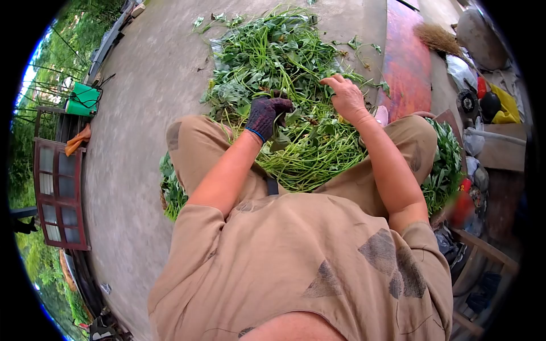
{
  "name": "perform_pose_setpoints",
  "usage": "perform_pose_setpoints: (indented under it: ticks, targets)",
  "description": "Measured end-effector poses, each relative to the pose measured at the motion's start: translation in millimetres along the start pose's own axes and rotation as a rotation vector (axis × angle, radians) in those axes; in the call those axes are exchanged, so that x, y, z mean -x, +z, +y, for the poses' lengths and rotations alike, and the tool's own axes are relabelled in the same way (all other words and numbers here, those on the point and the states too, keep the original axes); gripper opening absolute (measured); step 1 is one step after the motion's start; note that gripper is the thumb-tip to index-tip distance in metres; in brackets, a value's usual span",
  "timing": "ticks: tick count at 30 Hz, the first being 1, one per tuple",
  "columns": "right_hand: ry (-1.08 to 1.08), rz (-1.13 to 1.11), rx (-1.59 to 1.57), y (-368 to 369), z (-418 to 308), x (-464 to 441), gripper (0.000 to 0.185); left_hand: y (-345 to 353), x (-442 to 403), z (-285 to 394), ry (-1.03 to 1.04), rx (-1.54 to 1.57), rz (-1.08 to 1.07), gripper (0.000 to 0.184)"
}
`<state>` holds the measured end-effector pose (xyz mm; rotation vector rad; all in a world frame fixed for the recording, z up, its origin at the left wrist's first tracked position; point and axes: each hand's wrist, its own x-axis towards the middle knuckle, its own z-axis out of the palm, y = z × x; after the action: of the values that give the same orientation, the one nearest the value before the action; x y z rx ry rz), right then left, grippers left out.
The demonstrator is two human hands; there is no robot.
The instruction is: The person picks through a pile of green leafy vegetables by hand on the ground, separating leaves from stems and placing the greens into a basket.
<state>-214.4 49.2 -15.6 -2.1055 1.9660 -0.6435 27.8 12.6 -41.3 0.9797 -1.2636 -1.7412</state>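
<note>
- Left hand [269, 116], gloved: fingers curl in; I can't tell what they pinch.
- Right hand [346, 99]: bare fingers bend, a bit spread.
- Green stems [304, 165] lie under and around the fingers.

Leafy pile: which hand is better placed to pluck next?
Probably the right hand: bare and loosely open at the leafy pile, while the gloved left hand is curled, possibly holding something.

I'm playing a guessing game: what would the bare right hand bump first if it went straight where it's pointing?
Probably the leafy green vines just ahead of the right hand, though depth is hard to tell.
</note>
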Motion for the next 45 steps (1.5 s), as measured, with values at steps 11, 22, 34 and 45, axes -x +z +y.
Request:
perform_pose_setpoints:
  ticks: [11,22,34,45]
  targets:
    - [-0.090,-0.562,-0.294,66.0,-15.0,24.1,0.046,-9.6,2.6,12.5,-0.184,0.440,-0.106,0.025]
    - [-0.091,-0.434,-0.120,83.1,-23.9,37.2,0.037,4.9,8.5,33.4,-0.420,0.801,-0.148,0.034]
    - [0.061,-0.315,-0.326,-17.8,-13.0,28.4,0.028,-8.2,2.1,41.1,-0.365,-0.179,0.053,0.015]
    - [0.240,-0.084,0.111,-31.4,9.6,55.5,0.026,-51.4,-23.1,40.2,-0.165,0.152,0.309,0.017]
